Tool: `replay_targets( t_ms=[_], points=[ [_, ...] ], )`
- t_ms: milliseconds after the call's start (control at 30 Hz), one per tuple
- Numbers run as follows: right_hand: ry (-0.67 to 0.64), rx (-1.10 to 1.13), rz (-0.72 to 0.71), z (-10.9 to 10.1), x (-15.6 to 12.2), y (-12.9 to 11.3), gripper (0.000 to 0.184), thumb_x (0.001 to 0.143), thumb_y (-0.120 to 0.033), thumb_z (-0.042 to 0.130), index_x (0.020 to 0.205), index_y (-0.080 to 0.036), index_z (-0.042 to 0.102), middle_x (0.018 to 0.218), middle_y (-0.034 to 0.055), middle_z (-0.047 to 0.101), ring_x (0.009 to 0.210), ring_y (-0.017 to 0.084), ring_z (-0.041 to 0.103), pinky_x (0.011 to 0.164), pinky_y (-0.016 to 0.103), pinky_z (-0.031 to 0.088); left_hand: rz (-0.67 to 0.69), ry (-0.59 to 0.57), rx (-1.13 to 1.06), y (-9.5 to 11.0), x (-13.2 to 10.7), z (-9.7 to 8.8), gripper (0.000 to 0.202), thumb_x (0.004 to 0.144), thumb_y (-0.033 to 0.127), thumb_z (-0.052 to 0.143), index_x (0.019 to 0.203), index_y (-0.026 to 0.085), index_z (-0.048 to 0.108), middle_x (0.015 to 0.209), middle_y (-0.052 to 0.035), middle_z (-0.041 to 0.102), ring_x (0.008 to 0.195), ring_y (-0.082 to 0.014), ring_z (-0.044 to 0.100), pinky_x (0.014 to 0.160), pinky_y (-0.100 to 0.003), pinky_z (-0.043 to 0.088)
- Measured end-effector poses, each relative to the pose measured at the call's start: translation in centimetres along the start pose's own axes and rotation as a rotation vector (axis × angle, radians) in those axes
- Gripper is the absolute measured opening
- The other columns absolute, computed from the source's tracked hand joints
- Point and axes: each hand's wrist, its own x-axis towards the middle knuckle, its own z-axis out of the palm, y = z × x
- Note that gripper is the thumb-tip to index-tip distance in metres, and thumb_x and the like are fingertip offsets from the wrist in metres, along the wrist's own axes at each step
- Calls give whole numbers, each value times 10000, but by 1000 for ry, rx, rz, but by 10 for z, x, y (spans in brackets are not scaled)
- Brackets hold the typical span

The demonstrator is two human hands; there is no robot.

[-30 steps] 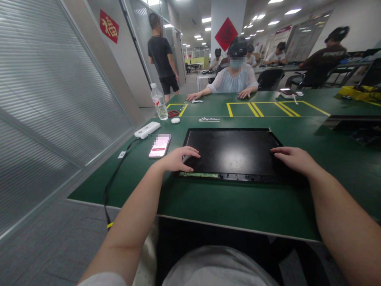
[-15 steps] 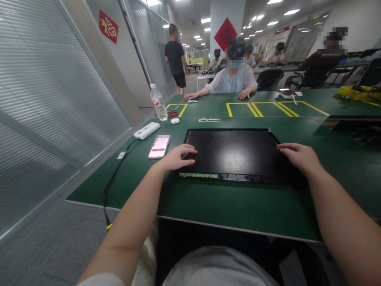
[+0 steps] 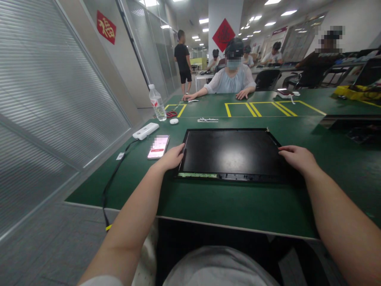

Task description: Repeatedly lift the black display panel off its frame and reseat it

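The left grip [image 3: 172,157] and right grip [image 3: 298,157] touch opposite side edges of the black panel [image 3: 232,153], which lies between them on the desk [image 3: 232,204]; whether either clamps it, I cannot tell. Left of the left grip lies a phone [image 3: 159,146].

bare arms [image 3: 131,222] stretched forward, left hand [image 3: 172,157] and right hand [image 3: 298,158] well apart, angled inward

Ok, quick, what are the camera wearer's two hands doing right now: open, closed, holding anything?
Left hand: at the black panel's left edge; grip can't be told.
Right hand: at its right edge; grip can't be told.
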Motion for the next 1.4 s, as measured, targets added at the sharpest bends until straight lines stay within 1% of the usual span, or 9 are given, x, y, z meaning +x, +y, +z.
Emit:
replay_targets(
  t_ms=[133,300,467,633,800,967,1067,1200,1400],
  points=[
    [-33,-80,-52,3,0,-1,407,825,-350,590,1147,-194,783,1120,113,741,982,255,636,831,324,461,-65,42,-73,2,-1,0,663,815,142,541,1476,198,560,1461,-95,620,1339,-325,586,1130,-421,446],
    [-39,-106,-67,3,1,-1,420,846,-358,574,1171,-188,778,1142,121,739,998,258,643,824,318,464,-123,112,-197,3,0,2,687,763,80,556,1433,224,612,1384,-89,679,1290,-344,618,1116,-473,456],
    [-49,-99,-60,2,-1,-2,442,854,-352,565,1210,-182,763,1151,123,738,1008,265,644,822,324,468,-167,188,-605,8,2,3,674,702,29,592,1346,212,668,1243,-100,746,1147,-323,693,1049,-505,518],
    [-45,-99,-68,2,-1,-2,436,852,-350,564,1203,-187,765,1142,119,740,978,257,651,811,323,474,-304,269,-1060,21,4,2,633,685,-11,596,1276,203,666,1236,-81,750,975,-245,746,851,-386,621],
    [-47,-87,-57,3,-2,-3,436,836,-346,571,1198,-199,765,1099,111,743,962,263,652,795,332,484,-474,374,-1173,33,6,-3,544,699,-59,578,1174,179,693,1174,-75,773,815,-195,761,663,-274,612],
    [-53,-95,-55,2,-3,-3,426,847,-345,559,1191,-201,767,1147,109,737,994,260,646,819,328,475,-605,318,-1304,36,6,-7,629,763,-22,654,1357,179,605,934,-76,801,631,-192,745,519,-255,579],
    [-63,-96,-40,1,-4,-4,436,852,-343,562,1215,-201,758,1171,108,732,1020,263,641,835,328,473,-608,285,-1362,36,6,-8,714,756,22,756,1420,184,548,881,-69,796,599,-195,744,511,-257,590],
    [-71,-93,-36,0,-5,-5,446,851,-344,561,1224,-196,757,1182,121,724,1046,283,638,859,354,479,-594,259,-1411,33,7,-7,761,741,96,838,1431,206,537,901,-59,800,654,-204,765,606,-293,638],
    [-4,-69,-76,7,2,3,373,797,-356,591,1085,-241,799,1052,99,748,952,281,667,829,389,524,-499,234,-1371,26,9,-2,722,711,244,903,1366,157,613,965,-103,805,793,-253,785,726,-348,651]
  ],
)
